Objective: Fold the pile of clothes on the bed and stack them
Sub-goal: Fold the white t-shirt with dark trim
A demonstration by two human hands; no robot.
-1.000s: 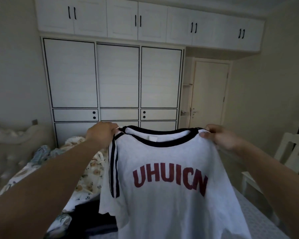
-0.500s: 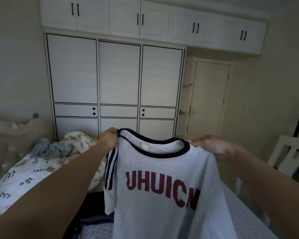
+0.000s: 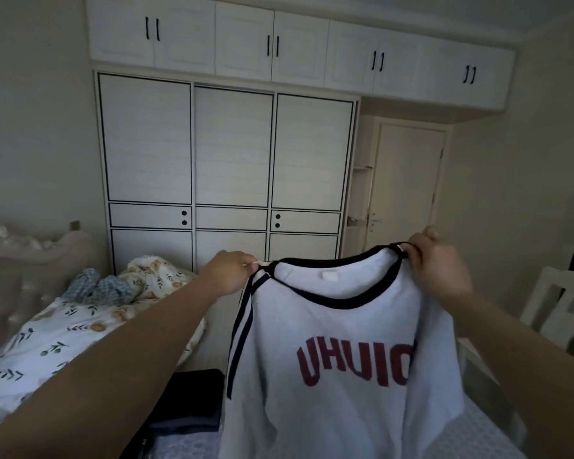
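Left hand (image 3: 230,272): fingers pinched shut on the shoulder seam of the white T-shirt (image 3: 338,359), right at the end of the dark collar band. Right hand (image 3: 439,265): fingers curled closed over the opposite shoulder, thumb on the near side, cloth bunched beneath. Change over the last 1.0 s: the right hand has risen above the left, so the collar line now tilts up to the right where it was level before; the shirt's right side has turned, and the red lettering that read in full is now cut off after "UHUIC". The hands are also wider apart. Judgement: this looks like a shake-out or re-orienting of the garment ahead of laying it flat, so folding of this piece has not begun. Shirt state: hanging free in the air between both hands, above the near part of the bed (image 3: 478,435), front facing the camera, white label visible inside the neck, 2 dark stripes running down the left sleeve, fabric limp with soft vertical creases. Its lower hem is out of frame. Below and left of it lies a dark folded stack (image 3: 189,402) on the bed, possibly 2 or more garments; the light is too low to count. Further left, a floral quilt (image 3: 63,339) and a blue checked cloth (image 3: 95,288) lie rumpled near the headboard.
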